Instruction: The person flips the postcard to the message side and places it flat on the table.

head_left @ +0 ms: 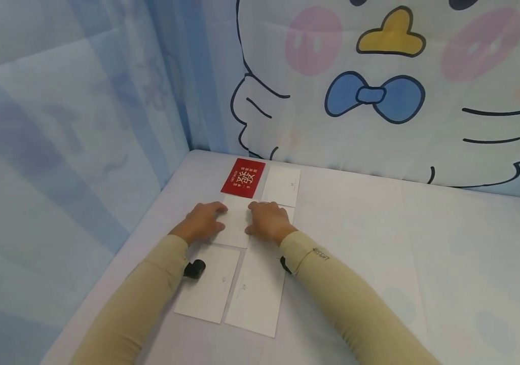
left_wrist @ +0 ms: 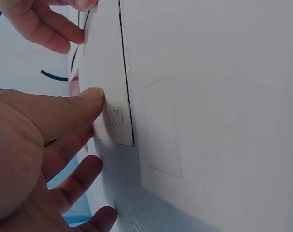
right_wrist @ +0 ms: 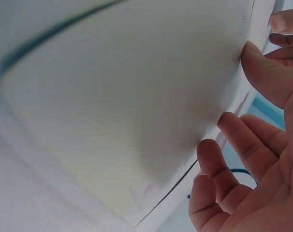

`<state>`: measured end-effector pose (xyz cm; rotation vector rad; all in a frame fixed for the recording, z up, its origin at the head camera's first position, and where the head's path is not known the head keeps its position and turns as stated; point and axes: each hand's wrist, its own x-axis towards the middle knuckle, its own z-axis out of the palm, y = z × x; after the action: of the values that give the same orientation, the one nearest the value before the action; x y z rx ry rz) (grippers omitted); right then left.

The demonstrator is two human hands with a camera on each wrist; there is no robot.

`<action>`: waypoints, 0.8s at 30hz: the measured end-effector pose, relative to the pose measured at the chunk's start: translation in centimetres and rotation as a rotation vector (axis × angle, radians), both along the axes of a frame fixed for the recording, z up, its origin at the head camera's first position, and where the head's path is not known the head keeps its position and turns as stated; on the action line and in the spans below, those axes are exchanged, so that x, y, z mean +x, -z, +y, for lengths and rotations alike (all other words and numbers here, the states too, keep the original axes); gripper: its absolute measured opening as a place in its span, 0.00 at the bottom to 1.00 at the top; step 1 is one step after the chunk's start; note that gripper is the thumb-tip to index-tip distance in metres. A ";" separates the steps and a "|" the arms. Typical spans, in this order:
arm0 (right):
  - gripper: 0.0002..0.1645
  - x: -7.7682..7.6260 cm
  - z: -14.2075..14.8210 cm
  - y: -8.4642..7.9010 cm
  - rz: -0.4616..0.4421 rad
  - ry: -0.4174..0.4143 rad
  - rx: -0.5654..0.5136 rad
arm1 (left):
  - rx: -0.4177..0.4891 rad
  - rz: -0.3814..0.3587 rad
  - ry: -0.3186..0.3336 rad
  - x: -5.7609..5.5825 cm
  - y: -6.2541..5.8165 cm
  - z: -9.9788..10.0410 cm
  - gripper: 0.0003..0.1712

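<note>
A white card (head_left: 232, 223) lies in the middle of a small group of cards, between my two hands. My left hand (head_left: 201, 222) touches its left edge; thumb and forefinger are spread along that side. In the left wrist view, the left thumb (left_wrist: 92, 95) rests on the card beside a row of printed rounded outlines. From the opposite side, my right hand (head_left: 269, 222) rests its thumb and forefinger near the card's right edge, covering part of the right-hand column. The right wrist view shows the right fingertips (right_wrist: 207, 147) along a card edge.
Beyond the hands lie a red card (head_left: 243, 177) with white characters and another white card (head_left: 281, 186). Closer in, two white cards (head_left: 210, 283) (head_left: 257, 294) lie side by side. The white-covered table (head_left: 401, 263) meets a printed curtain (head_left: 333, 137) at the back and left.
</note>
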<state>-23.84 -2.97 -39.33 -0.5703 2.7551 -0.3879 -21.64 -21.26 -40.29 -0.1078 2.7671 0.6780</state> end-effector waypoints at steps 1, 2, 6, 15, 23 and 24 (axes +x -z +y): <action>0.39 0.0 0.0 0.0 -0.003 0.001 0.001 | -0.002 -0.003 0.000 0.0 0.0 0.1 0.30; 0.39 0.0 0.1 0.0 -0.005 0.002 0.003 | -0.004 -0.005 0.001 0.0 0.0 0.1 0.31; 0.40 -0.1 0.2 0.0 -0.014 0.001 0.005 | -0.023 -0.016 0.012 0.0 -0.1 0.2 0.31; 0.41 -0.8 0.4 0.5 -0.014 -0.001 -0.008 | -0.078 -0.004 0.159 -1.5 -0.8 -0.5 0.31; 0.35 -0.8 0.6 0.0 0.094 -0.068 -0.042 | -0.010 -0.010 0.163 -3.5 -1.2 -0.5 0.31; 0.34 -0.9 0.7 -0.2 0.126 -0.070 -0.044 | 0.031 0.002 0.145 -4.0 -1.4 -0.5 0.31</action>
<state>-24.79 -2.29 -39.14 -0.7231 2.8426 -0.4097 -25.63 -21.81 -38.90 0.0992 2.7326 0.6826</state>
